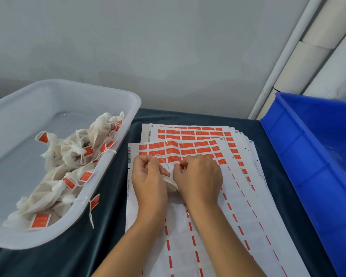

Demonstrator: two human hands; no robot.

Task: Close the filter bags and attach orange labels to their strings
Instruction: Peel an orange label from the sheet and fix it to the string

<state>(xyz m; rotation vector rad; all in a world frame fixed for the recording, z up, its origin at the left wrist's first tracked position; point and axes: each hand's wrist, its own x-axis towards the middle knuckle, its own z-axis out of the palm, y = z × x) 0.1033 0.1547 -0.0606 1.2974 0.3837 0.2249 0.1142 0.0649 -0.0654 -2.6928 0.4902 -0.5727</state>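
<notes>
Pinched, both hands: left hand on the white string, right hand on an orange label, filter bag between them over the label sheets mid-table. Best folded squarely around the string, pressed flat. Farther left, finished bags in the clear tub.

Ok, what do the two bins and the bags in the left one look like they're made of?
Left bin: translucent whitish plastic, glossy; its floor shows glare. Right bin: opaque blue plastic, moulded ribs along its wall. Filter bags: off-white soft fabric or fibrous paper, matte and crumpled, cinched with white string; which of the two is unclear.
</notes>
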